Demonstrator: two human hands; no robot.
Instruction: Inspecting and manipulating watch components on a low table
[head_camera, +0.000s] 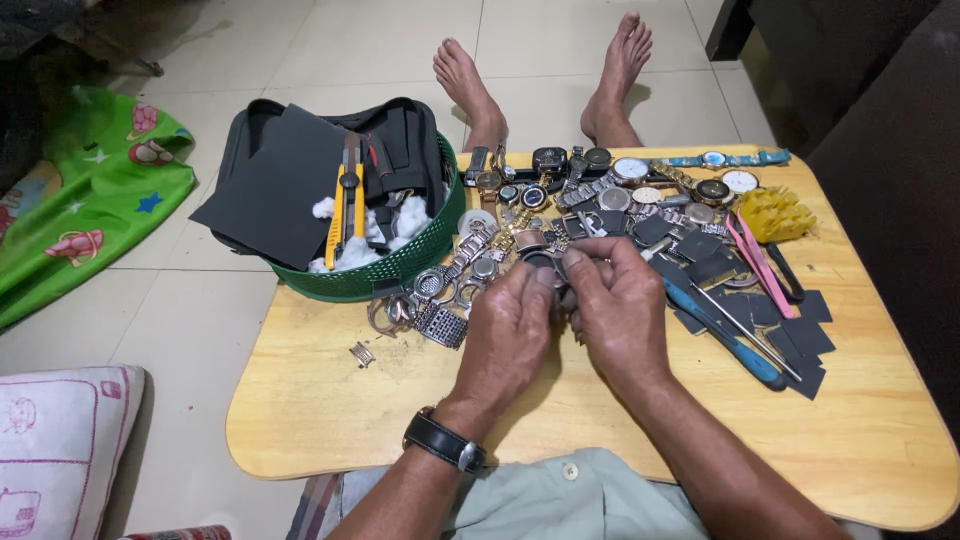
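Over the near middle of the low wooden desk (330, 400), the left hand (510, 335), a black wristwatch (445, 441) on its wrist, and the right hand (618, 305) meet fingertip to fingertip, both pinched shut on a small dark watch part (553, 272) held just above the desk. Just beyond the hands lies a heap of watches (600, 185) and metal bands, with dark sandpaper squares (800, 340), a blue-handled screwdriver (725, 335) and pink tweezers (757, 262) to the right. Farther left, a green basket (400, 268) overhangs the desk's edge with a yellow utility knife (338, 215) and cotton inside, and the person's bare feet (470, 85) rest on the tiled floor (560, 40) beyond.
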